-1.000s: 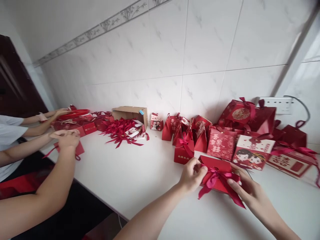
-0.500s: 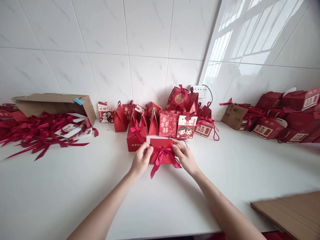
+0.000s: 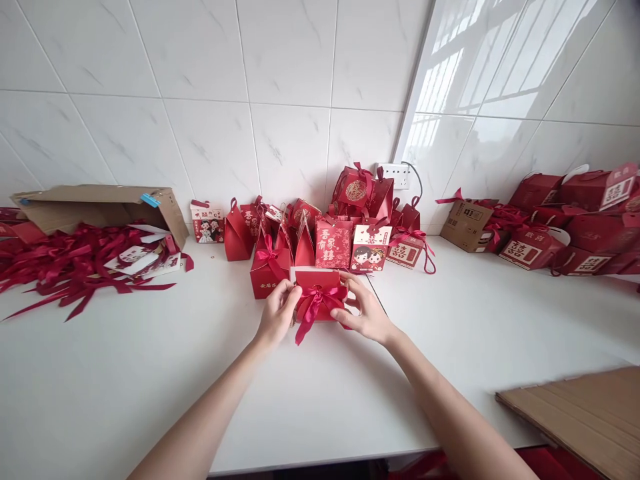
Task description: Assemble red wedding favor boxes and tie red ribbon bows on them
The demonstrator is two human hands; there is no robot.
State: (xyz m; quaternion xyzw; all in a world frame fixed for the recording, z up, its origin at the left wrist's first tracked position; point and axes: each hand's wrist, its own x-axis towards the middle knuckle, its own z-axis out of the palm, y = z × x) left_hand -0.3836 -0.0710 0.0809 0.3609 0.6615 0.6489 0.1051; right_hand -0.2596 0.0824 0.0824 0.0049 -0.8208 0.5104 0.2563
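Between my two hands stands a small red gift box [image 3: 307,311] on the white table, with a magenta ribbon bow [image 3: 317,297] tied across its front. My left hand [image 3: 277,313] grips the box's left side, thumb in front and fingers behind. On the right side my right hand [image 3: 367,310] is curled round the box edge, its thumb on the front near the bow's right end and its fingers up by the top corner. Just behind my left hand is another red box [image 3: 270,270] with a bow.
Behind stand several red gift boxes, including one with a cartoon couple [image 3: 369,250]. At left, a cardboard box [image 3: 100,195] lies beside heaped ribbons [image 3: 75,260]. More red boxes [image 3: 535,247] are stacked at right. A cardboard sheet [image 3: 575,413] lies at the front right; a power strip [image 3: 395,175] is on the wall.
My right thumb has moved down and inward across the box's front, near the bow's right tail. The left hand keeps its grip. The whole view has shifted slightly.
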